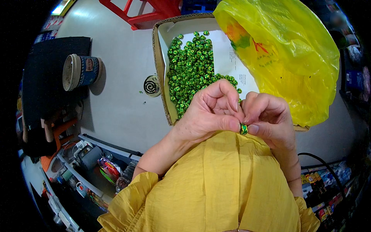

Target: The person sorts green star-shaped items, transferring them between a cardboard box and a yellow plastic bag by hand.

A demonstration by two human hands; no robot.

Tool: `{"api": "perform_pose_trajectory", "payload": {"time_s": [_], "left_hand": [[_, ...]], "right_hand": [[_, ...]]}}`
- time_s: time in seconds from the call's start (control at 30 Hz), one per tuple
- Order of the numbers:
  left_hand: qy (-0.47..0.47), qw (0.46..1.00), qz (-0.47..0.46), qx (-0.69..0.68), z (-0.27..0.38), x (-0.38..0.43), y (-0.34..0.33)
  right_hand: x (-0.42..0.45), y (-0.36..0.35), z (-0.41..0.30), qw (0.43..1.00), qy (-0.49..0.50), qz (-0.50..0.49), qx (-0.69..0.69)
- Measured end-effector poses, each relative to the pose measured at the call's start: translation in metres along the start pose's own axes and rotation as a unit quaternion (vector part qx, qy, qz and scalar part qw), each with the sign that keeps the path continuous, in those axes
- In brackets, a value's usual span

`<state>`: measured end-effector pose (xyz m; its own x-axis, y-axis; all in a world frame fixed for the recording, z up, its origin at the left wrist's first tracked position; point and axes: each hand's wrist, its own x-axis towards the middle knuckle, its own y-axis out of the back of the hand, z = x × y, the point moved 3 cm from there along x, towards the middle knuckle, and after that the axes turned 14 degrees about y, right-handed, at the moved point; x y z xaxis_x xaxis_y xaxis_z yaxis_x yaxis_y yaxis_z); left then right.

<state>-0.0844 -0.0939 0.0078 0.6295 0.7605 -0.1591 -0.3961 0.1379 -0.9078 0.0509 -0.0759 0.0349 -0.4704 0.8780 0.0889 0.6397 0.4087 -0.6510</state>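
Observation:
A small green and yellow folded piece (pixel 244 129) is pinched between the fingertips of my left hand (pixel 211 113) and my right hand (pixel 271 117), just in front of my yellow top. Beyond my hands lies a shallow cardboard box (pixel 163 84) lined with white sheets. Many like green pieces (pixel 191 65) are heaped in its left and middle part; some are hidden behind my left hand. A yellow plastic bag (pixel 301 66) with printing covers the right side of the box.
A red plastic stool (pixel 136 21) stands behind the box. Left of the box, a round dish with a black coil (pixel 151 86) is on the floor. Farther left is a tub (pixel 82 72) against a black surface (pixel 55 69). Shelves with goods (pixel 89 156) run at lower left and lower right.

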Motion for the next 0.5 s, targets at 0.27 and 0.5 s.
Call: {"api": "perform_pose_trajectory", "payload": {"time_s": [0.27,0.5], "left_hand": [[-0.008,1.0,-0.026,-0.002,-0.0004,0.0005,-0.0007],[-0.018,0.999,-0.007,0.027,0.0018,-0.0012,-0.0039]], "right_hand": [[-0.0004,0.0005,-0.0005,0.997,0.059,-0.027,-0.03],[-0.004,-0.001,-0.003,0.995,0.07,-0.017,-0.072]]}}
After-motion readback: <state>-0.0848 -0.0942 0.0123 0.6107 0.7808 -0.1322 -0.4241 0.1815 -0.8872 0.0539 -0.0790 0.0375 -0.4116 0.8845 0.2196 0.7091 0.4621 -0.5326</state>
